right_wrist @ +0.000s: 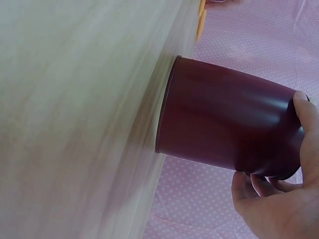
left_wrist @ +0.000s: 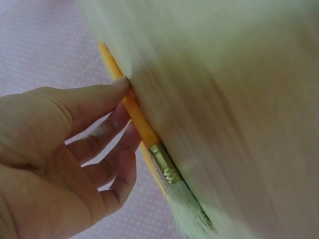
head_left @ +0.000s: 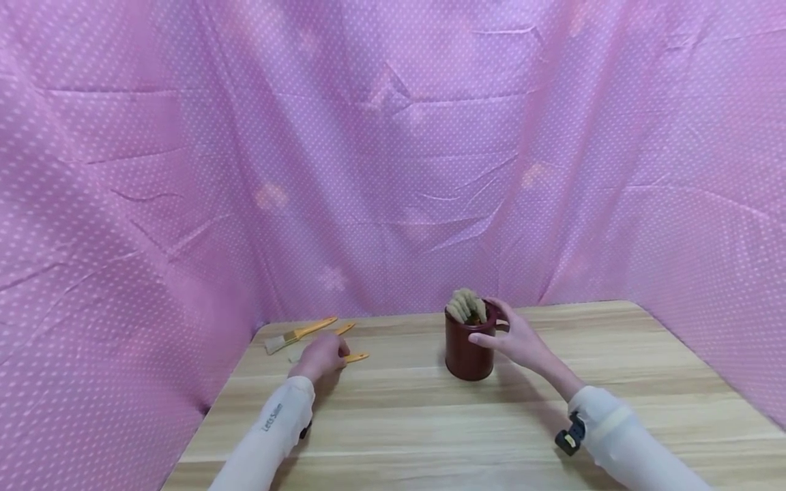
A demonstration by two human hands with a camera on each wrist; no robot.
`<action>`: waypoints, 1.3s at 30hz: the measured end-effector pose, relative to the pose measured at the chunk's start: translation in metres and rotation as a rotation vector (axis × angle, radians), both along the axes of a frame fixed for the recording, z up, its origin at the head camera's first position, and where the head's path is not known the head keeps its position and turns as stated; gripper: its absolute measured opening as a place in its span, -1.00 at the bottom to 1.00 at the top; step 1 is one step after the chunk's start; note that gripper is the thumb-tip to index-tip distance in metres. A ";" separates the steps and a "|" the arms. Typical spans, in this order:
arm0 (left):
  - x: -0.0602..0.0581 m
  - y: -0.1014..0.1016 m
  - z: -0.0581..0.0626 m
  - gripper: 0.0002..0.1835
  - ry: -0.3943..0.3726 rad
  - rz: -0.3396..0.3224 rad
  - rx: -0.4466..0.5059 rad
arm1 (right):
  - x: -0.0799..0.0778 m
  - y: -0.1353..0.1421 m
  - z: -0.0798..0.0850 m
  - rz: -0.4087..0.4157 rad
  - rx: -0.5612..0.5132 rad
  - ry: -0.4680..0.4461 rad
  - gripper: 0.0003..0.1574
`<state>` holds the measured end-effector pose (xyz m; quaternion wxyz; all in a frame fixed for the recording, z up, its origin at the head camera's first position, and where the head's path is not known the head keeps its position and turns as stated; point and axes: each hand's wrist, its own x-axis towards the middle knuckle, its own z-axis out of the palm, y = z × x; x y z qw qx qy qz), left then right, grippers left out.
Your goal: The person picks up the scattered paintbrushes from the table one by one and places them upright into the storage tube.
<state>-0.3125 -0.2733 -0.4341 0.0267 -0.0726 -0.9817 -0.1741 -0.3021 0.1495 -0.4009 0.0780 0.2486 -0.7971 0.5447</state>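
Note:
On the left part of the table my left hand (head_left: 318, 358) pinches the orange handle of a paintbrush (left_wrist: 143, 124) between thumb and fingers. The brush has a metal ferrule and pale bristles, and lies low along the tabletop. Behind it in the left wrist view shows part of another orange brush (left_wrist: 152, 162). My right hand (head_left: 518, 339) holds a dark red mug (right_wrist: 227, 117) near its rim, thumb on one side and fingers on the other. The mug stands upright on the table. Beige tufts (head_left: 464, 305) with a bit of orange below stick out of its top.
A paintbrush (head_left: 301, 334) with an orange handle lies near the back left edge. Another brush handle (head_left: 345, 329) shows just beyond my left hand. The light wooden table (head_left: 417, 423) is backed by a pink dotted cloth (head_left: 393, 170) hanging around it.

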 end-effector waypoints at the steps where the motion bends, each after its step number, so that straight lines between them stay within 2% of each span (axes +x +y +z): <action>1: 0.000 0.000 0.000 -0.79 0.000 0.003 -0.004 | -0.001 0.000 -0.001 0.001 0.001 0.001 0.06; 4: 0.000 0.003 -0.001 -0.81 0.003 -0.004 -0.018 | -0.001 -0.001 -0.001 0.003 -0.004 0.000 0.06; 7: -0.001 0.006 -0.002 -0.81 0.025 -0.038 -0.040 | 0.000 -0.001 0.000 0.004 -0.001 0.001 0.06; 16: -0.005 0.027 -0.006 -0.82 0.127 -0.235 -0.042 | 0.000 0.000 0.000 -0.005 0.010 0.001 0.04; 23: -0.008 0.042 -0.008 -0.79 0.199 -0.423 -0.097 | -0.026 0.005 -0.028 -0.026 0.003 0.011 0.10; 25: -0.009 0.045 -0.007 -0.78 0.196 -0.440 -0.101 | -0.029 0.006 -0.030 -0.028 0.005 0.012 0.11; 26: -0.009 0.047 -0.007 -0.78 0.196 -0.434 -0.100 | -0.029 0.006 -0.031 -0.028 0.007 0.013 0.11; 28: -0.008 0.050 -0.006 -0.79 0.177 -0.369 -0.064 | -0.030 0.006 -0.031 -0.031 0.010 0.011 0.12; 30: -0.008 0.053 -0.005 -0.84 0.166 -0.263 -0.030 | -0.030 0.006 -0.030 -0.032 0.011 0.005 0.14; 32: -0.008 0.056 -0.004 -0.88 0.135 -0.127 0.001 | -0.029 0.006 -0.029 -0.033 0.014 -0.001 0.14; 36: -0.007 0.066 -0.005 -0.50 0.056 0.119 0.009 | -0.029 0.006 -0.029 -0.038 0.016 -0.010 0.13; 39: -0.004 0.074 -0.004 -0.39 0.013 0.230 -0.019 | -0.027 0.006 -0.028 -0.036 0.019 -0.004 0.12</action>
